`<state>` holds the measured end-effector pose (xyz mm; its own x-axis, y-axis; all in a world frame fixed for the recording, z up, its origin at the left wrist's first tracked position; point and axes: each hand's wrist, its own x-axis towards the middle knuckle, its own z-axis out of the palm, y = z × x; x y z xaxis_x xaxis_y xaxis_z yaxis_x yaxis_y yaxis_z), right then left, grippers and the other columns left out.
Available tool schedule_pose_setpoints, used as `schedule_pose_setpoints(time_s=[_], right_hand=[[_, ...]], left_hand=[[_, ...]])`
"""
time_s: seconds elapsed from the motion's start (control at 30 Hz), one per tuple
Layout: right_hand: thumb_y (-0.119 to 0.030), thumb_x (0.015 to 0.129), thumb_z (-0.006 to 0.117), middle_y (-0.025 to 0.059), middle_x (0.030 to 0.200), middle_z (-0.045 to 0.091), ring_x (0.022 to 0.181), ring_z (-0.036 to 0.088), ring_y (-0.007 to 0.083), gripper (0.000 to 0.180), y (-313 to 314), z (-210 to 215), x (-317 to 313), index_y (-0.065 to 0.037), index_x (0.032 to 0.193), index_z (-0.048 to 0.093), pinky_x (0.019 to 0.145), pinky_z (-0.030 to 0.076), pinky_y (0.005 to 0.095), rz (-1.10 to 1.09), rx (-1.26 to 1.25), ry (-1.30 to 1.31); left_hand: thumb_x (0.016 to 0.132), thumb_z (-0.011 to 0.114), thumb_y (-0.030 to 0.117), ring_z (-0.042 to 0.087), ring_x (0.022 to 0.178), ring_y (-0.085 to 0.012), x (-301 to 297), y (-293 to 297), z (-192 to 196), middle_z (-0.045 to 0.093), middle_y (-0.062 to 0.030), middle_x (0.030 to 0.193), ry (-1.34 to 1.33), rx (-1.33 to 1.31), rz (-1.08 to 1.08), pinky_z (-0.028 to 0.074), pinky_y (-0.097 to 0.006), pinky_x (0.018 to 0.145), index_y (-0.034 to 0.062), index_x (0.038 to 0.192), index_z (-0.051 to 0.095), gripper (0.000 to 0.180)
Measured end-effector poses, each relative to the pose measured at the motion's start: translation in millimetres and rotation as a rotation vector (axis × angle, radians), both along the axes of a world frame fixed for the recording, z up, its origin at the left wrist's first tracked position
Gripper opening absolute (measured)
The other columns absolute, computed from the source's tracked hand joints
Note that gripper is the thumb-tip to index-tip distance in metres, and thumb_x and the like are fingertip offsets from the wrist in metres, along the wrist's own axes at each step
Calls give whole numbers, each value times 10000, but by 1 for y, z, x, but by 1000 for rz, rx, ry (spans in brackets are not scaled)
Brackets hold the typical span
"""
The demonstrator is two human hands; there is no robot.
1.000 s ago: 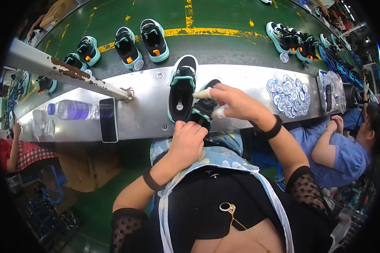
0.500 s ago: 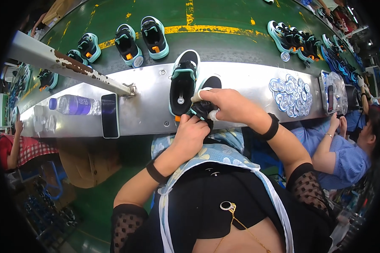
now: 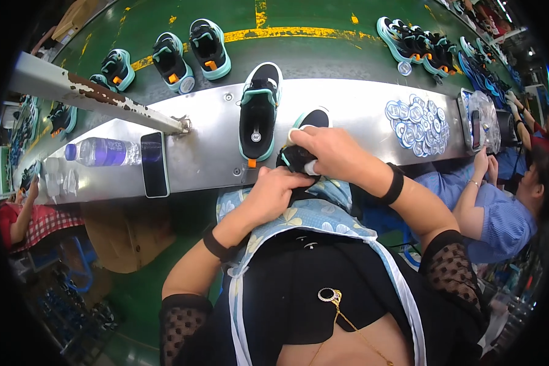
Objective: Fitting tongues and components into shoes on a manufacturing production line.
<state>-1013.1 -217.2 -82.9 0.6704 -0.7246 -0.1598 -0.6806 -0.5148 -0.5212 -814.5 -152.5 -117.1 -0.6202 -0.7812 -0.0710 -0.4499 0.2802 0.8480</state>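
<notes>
My right hand (image 3: pixel 335 154), with pale coverings on some fingertips, grips a black sneaker (image 3: pixel 296 158) with a white toe rim at the table's near edge. Fingers of that hand reach into the shoe's opening and hide much of it. At the heel end, my left hand (image 3: pixel 272 193) is closed with its fingertips against the same sneaker. Just left of it a matching sneaker (image 3: pixel 259 113) rests on the table, toe pointing away, with a round label on its insole and an orange heel tab. Neither hand touches this second shoe.
A phone (image 3: pixel 155 165) and a plastic bottle (image 3: pixel 104 151) lie left on the metal table (image 3: pixel 207 155), below a chipped metal bar (image 3: pixel 104 94). Round labels (image 3: pixel 416 125) are piled right, near a tray (image 3: pixel 470 122). Sneakers (image 3: pixel 209 50) stand on the green surface beyond. Co-workers sit at both sides.
The whole view has shifted slightly, so the table and shoes appear higher. My left hand has slid a little nearer and along the held sneaker's heel; my right hand keeps its grip.
</notes>
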Motion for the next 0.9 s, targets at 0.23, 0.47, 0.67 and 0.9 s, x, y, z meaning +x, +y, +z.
schedule_pose_setpoints(time_s=[0.23,0.47,0.67,0.9], right_hand=[[38,645,668,128,972,624,869,631,390,573,4,-4,-18,-103,1173,494,702,493,474,-8,18,37],[-118,780,744,144,819,618,797,617,367,206,0,-6,-30,-30,937,645,714,490,434,-145,263,-533],[-242,793,751,133,772,625,719,598,345,281,5,-13,-28,-18,917,636,645,464,393,-201,-123,-165],[-190,783,751,167,827,618,751,620,330,377,7,-11,-17,-35,1109,642,675,495,390,-238,-43,-209]], left_hand=[[925,597,216,579,574,-72,8,-18,29,669,-63,768,292,1024,348,327,-219,428,11,1056,689,260],[972,555,212,452,351,-92,-20,-5,7,710,-147,816,293,957,442,363,-237,369,-28,1027,633,258],[981,535,196,462,344,-105,-19,-19,18,717,-168,839,241,1034,391,382,-241,375,-36,1061,633,264],[998,516,193,515,405,-124,-21,-19,20,708,-209,882,320,1107,409,401,-228,372,-75,1090,608,298]])
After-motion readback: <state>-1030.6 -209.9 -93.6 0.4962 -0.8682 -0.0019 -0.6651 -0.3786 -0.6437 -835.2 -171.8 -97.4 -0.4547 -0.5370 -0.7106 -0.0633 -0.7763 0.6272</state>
